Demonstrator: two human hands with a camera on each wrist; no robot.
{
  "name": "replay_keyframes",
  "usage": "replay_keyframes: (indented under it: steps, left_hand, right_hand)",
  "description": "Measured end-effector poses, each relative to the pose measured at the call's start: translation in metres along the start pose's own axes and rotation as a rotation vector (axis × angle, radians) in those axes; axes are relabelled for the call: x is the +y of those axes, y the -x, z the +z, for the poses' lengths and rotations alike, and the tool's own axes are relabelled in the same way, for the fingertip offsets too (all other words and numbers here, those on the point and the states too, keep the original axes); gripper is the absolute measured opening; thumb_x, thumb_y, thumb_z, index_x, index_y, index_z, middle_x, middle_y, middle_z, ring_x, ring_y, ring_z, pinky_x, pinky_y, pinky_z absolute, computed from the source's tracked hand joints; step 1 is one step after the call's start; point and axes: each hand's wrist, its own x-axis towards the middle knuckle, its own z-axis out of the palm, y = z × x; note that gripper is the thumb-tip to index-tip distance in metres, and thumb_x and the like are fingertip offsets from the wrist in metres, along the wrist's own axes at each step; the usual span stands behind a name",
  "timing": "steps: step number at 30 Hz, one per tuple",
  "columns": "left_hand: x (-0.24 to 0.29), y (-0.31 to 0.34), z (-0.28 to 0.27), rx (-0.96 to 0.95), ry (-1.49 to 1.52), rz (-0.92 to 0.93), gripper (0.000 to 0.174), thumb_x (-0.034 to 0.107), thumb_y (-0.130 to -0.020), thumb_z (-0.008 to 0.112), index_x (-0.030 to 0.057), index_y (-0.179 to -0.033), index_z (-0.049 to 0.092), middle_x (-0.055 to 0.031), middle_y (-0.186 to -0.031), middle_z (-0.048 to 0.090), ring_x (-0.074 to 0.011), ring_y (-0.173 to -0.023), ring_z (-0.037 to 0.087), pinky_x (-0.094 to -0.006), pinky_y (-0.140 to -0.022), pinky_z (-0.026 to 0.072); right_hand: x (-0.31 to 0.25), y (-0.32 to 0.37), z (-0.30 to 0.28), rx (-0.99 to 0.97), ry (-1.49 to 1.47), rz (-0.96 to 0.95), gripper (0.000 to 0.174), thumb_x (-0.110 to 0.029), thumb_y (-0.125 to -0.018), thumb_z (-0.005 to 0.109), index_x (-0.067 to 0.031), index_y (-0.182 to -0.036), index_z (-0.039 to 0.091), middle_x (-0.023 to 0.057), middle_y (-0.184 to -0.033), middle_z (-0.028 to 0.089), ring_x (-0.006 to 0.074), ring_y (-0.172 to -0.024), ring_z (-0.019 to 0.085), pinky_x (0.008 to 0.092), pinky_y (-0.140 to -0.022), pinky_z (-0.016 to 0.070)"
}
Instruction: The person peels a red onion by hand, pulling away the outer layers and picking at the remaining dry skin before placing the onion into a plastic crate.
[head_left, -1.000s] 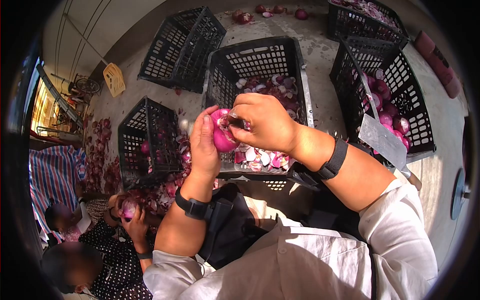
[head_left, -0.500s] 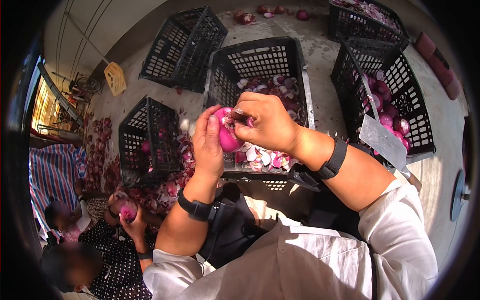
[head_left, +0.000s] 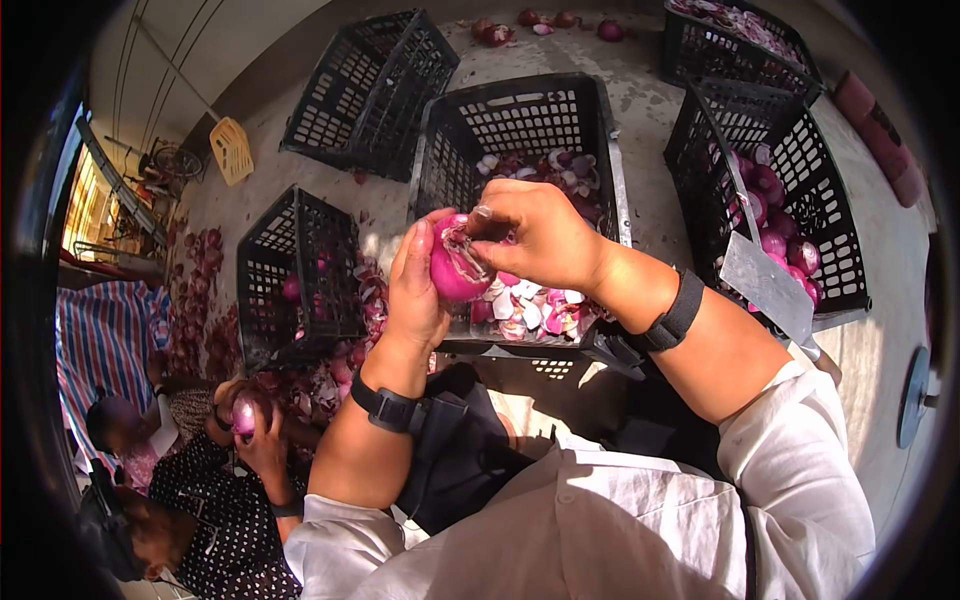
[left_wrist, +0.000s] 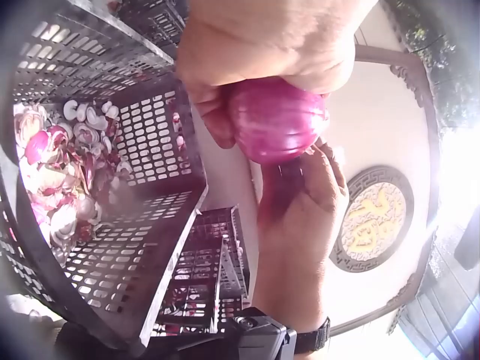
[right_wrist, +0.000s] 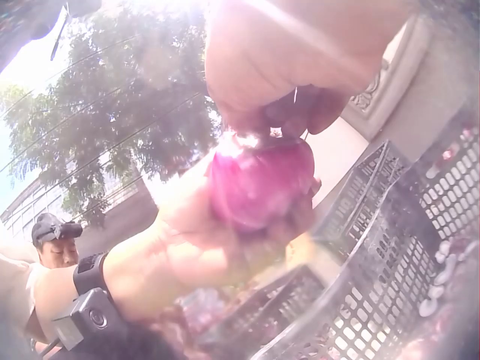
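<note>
In the head view my left hand [head_left: 412, 290] holds a red onion [head_left: 455, 272] from its left side, thumb and fingers round it. My right hand [head_left: 545, 235] is at the onion's top with curled fingers, pinching a bit of purple skin. A ragged pale line of torn skin runs down the onion's face. The left wrist view shows the onion's smooth, shiny side [left_wrist: 274, 120]. In the right wrist view glare washes over the onion [right_wrist: 259, 187], and the right fingertips meet its top. Below both hands stands a black plastic crate [head_left: 520, 125] with peeled skins and pale onion pieces.
A crate of red onions [head_left: 770, 215] stands to the right, with a flat grey metal plate [head_left: 768, 287] at its near side. More black crates [head_left: 370, 90] stand around. Loose skins [head_left: 200, 300] litter the floor at left, where another person holds an onion [head_left: 245, 412].
My right hand has shifted slightly right and the torn skin line on the onion now shows longer. The neighbouring person's head and onion have moved a little.
</note>
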Motion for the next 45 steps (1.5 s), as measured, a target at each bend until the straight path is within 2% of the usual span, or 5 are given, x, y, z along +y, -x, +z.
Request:
replay_keyframes:
  steps: [10, 25, 30, 34, 45]
  left_hand:
    - [0.005, 0.002, -0.009, -0.107, -0.108, -0.070, 0.040, 0.032, -0.098, 0.049, -0.0015, -0.119, 0.052, -0.0114, -0.107, 0.063, -0.0171, -0.096, 0.061, -0.0307, -0.087, 0.0502]
    - [0.010, -0.014, -0.026, 0.082, 0.347, -0.245, 0.050, 0.053, -0.094, 0.046, 0.0076, -0.111, 0.059, -0.0087, -0.105, 0.065, -0.0232, -0.096, 0.064, -0.0391, -0.084, 0.0541]
    - [0.011, -0.007, -0.027, 0.034, 0.365, -0.230, 0.051, 0.052, -0.095, 0.046, 0.0062, -0.112, 0.059, -0.0100, -0.106, 0.066, -0.0235, -0.096, 0.065, -0.0398, -0.084, 0.0547]
    - [0.011, -0.005, -0.023, 0.020, 0.324, -0.211, 0.052, 0.052, -0.095, 0.046, 0.0061, -0.117, 0.058, -0.0101, -0.108, 0.065, -0.0230, -0.099, 0.064, -0.0395, -0.087, 0.0539]
    - [0.006, -0.001, -0.019, -0.101, 0.121, -0.107, 0.046, 0.042, -0.095, 0.054, 0.0029, -0.120, 0.052, -0.0088, -0.109, 0.062, -0.0178, -0.100, 0.062, -0.0341, -0.088, 0.0530]
  right_hand:
    - [-0.003, -0.002, -0.010, -0.264, 0.026, -0.030, 0.020, -0.014, -0.071, 0.072, -0.0002, -0.081, 0.061, 0.0131, -0.078, 0.058, 0.0338, -0.076, 0.060, 0.0410, -0.067, 0.0487]
    - [-0.005, 0.006, 0.004, -0.085, -0.131, -0.301, 0.026, -0.011, -0.069, 0.068, -0.0002, -0.091, 0.059, 0.0147, -0.092, 0.059, 0.0341, -0.080, 0.060, 0.0412, -0.068, 0.0500]
    - [-0.002, 0.004, -0.008, -0.032, -0.165, -0.076, 0.019, -0.010, -0.074, 0.069, 0.0008, -0.068, 0.055, 0.0112, -0.062, 0.052, 0.0261, -0.056, 0.052, 0.0328, -0.052, 0.0423]
    - [-0.014, 0.002, -0.008, 0.062, -0.234, 0.064, 0.013, -0.009, -0.073, 0.068, -0.0007, -0.076, 0.058, 0.0110, -0.069, 0.057, 0.0238, -0.061, 0.057, 0.0315, -0.058, 0.0470]
    - [-0.012, 0.003, 0.000, -0.060, 0.174, -0.203, 0.024, -0.007, -0.070, 0.073, -0.0022, -0.091, 0.062, 0.0129, -0.084, 0.057, 0.0318, -0.077, 0.056, 0.0392, -0.068, 0.0468]
